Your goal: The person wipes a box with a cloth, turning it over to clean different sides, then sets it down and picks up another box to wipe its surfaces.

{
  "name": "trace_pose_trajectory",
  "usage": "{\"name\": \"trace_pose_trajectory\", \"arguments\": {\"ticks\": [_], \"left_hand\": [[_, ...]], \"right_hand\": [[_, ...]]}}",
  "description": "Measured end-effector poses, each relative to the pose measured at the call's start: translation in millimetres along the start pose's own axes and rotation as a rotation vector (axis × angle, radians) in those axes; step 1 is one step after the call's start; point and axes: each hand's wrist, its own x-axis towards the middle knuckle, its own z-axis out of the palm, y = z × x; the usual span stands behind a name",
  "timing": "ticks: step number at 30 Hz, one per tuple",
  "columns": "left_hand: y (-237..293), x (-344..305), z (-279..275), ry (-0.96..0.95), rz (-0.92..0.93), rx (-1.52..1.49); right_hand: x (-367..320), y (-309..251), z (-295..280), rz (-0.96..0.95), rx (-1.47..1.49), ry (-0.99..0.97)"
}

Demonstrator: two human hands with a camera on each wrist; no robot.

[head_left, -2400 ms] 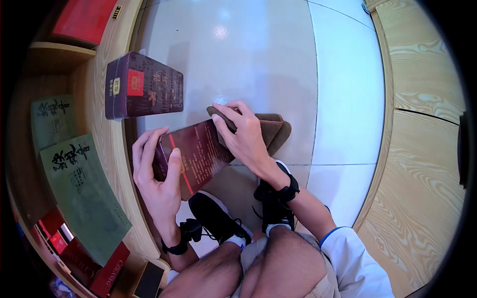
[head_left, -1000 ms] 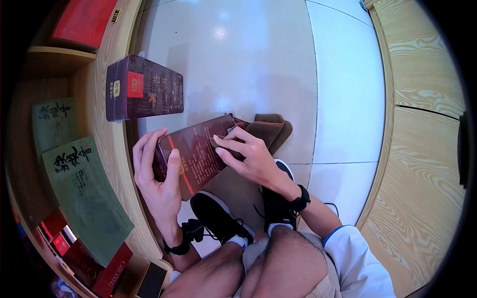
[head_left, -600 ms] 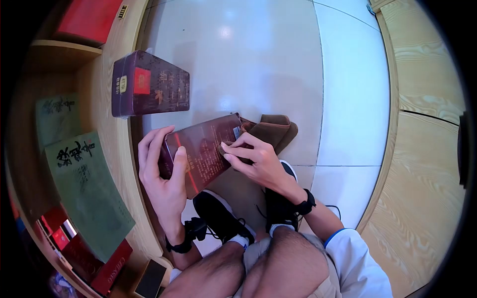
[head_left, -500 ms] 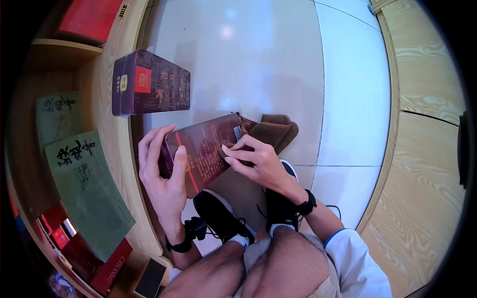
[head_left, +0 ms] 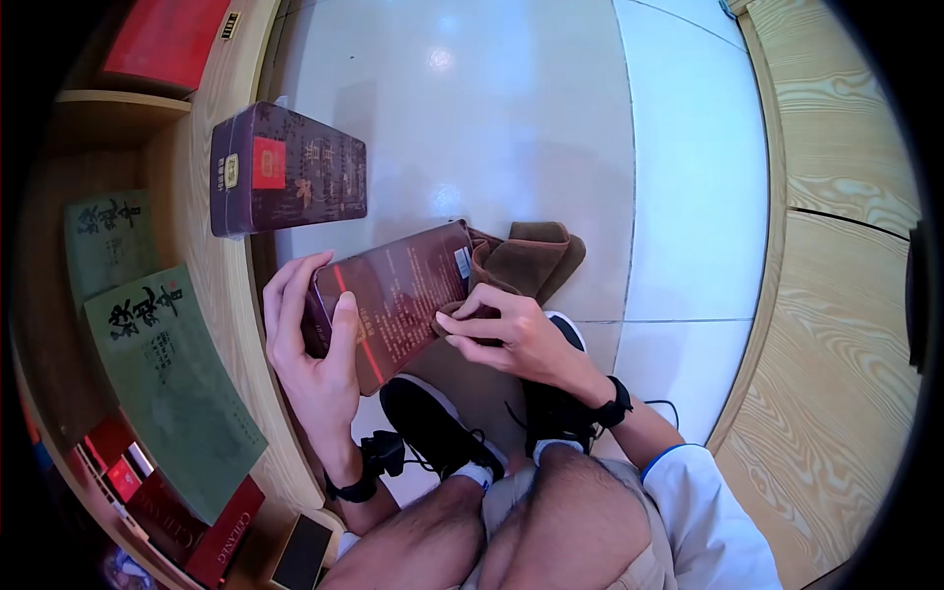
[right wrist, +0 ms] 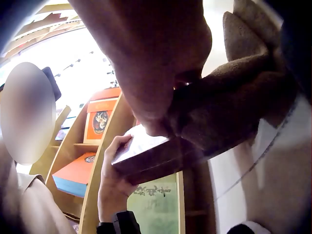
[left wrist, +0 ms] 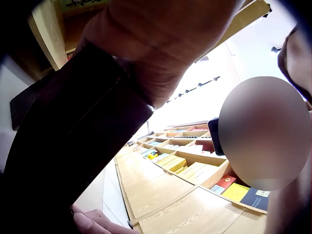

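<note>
A dark red box (head_left: 393, 300) with an orange-red stripe and small print is tilted between the two hands in the head view. The left hand (head_left: 320, 359) grips its left end, thumb on the printed face and fingers round the far edge. At the box's lower right edge, the right hand (head_left: 511, 339) pinches a brown cloth (head_left: 536, 261), whose folds spread out behind the box. In the left wrist view the box (left wrist: 73, 122) looks nearly black under the hand (left wrist: 161, 39). The right wrist view has the cloth (right wrist: 234, 97) against the box (right wrist: 151, 168), below the right hand (right wrist: 151, 63).
A wrapped purple box (head_left: 290, 172) stands at the left cabinet's edge (head_left: 221, 295). Green packages (head_left: 177, 383) and red boxes (head_left: 221, 531) lie in that cabinet. Wooden cabinet doors (head_left: 836, 295) line the right side. Black shoes (head_left: 423, 423) are on the tiled floor below the hands.
The right hand has moved from the box's far right corner down along its right side to the lower edge, taking part of the cloth along. The left hand keeps its grip.
</note>
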Motion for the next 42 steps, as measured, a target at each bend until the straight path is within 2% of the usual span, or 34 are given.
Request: {"name": "trace_pose_trajectory", "arguments": {"ticks": [8, 10, 14, 17, 20, 21, 23, 24, 25, 27, 29, 31, 32, 34, 35, 37, 42], "left_hand": [[0, 0, -1, -0.006, -0.017, -0.010], [-1, 0, -2, -0.010, -0.028, -0.025], [-2, 0, -2, -0.015, -0.019, -0.008], [-1, 0, -2, -0.011, -0.024, -0.002], [1, -1, -2, -0.012, -0.030, 0.004], [2, -1, -2, -0.011, -0.029, 0.017], [2, 0, -1, 0.001, -0.023, 0.018], [1, 0, 0, 0.014, -0.017, 0.019], [1, 0, 0, 0.017, -0.016, 0.019], [-1, 0, 0, 0.016, -0.010, 0.024], [-1, 0, -1, 0.018, -0.012, 0.018], [-1, 0, -1, 0.019, -0.013, 0.010], [0, 0, -1, 0.018, -0.012, 0.018], [1, 0, 0, 0.018, -0.012, 0.026], [2, 0, 0, 0.015, -0.022, 0.015], [1, 0, -1, 0.014, -0.032, 0.004], [1, -1, -2, -0.001, -0.017, 0.019]], "right_hand": [[-9, 1, -8, 0.012, 0.046, -0.100], [-15, 5, -10, 0.014, 0.060, -0.183], [-22, 10, -15, 0.042, 0.164, -0.190], [-16, 8, -25, 0.157, 0.234, -0.098], [-8, 13, -30, 0.295, 0.118, 0.151], [-4, 15, -31, 0.295, 0.118, 0.151], [4, 19, -34, 0.439, 0.204, 0.307], [7, 19, -37, 0.475, 0.268, 0.305], [12, 18, -37, 0.473, 0.268, 0.304], [22, 15, -35, 0.442, 0.484, 0.350], [26, 19, -39, 0.419, 0.469, 0.306], [32, 16, -42, 0.484, 0.090, 0.227], [33, 22, -38, 0.483, 0.088, 0.228], [37, 35, -25, 0.417, -0.023, 0.402], [40, 35, -23, 0.415, -0.023, 0.401], [47, 33, -18, 0.368, -0.139, 0.552], [55, 41, -3, 0.282, -0.155, 0.524]]}}
